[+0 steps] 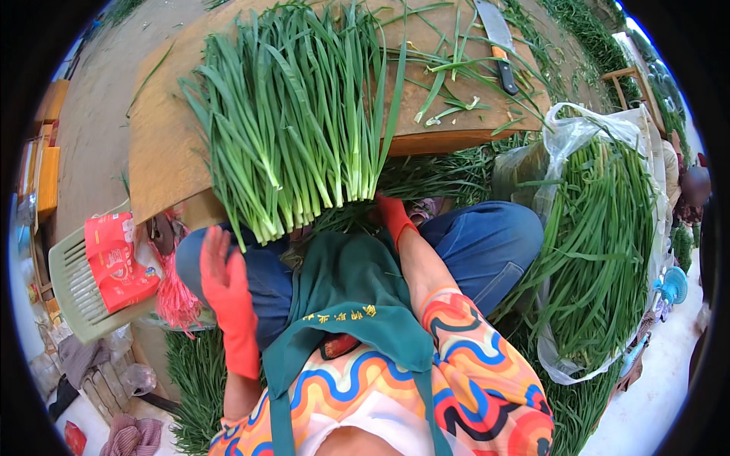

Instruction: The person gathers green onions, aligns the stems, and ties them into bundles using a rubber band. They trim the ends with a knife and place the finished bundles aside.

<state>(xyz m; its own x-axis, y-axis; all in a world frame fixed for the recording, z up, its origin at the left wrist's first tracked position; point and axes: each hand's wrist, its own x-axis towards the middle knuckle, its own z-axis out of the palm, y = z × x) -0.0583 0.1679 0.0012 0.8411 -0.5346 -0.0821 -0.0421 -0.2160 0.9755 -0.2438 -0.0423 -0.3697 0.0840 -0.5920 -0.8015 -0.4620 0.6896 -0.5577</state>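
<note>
A thick row of garlic chives (304, 114) lies across the wooden table (163, 144), pale stem ends toward me and overhanging the near edge. My left hand (226, 285), in a red rubber glove, is raised beside my left knee. Its fingers are stretched out with nothing in them, just short of the leftmost stems. My right hand (392, 216), gloved alike, reaches down between my knees below the stem ends. Its fingers are hidden there, next to loose chives (342, 219) in the shade under the table edge.
A knife (499, 49) lies at the table's far right among loose leaves (449, 87). On my right stands a clear plastic bag (547, 346) full of chives. To my left, a pale green plastic basket (68, 285) carries a red packet (118, 258) and pink ties (179, 285).
</note>
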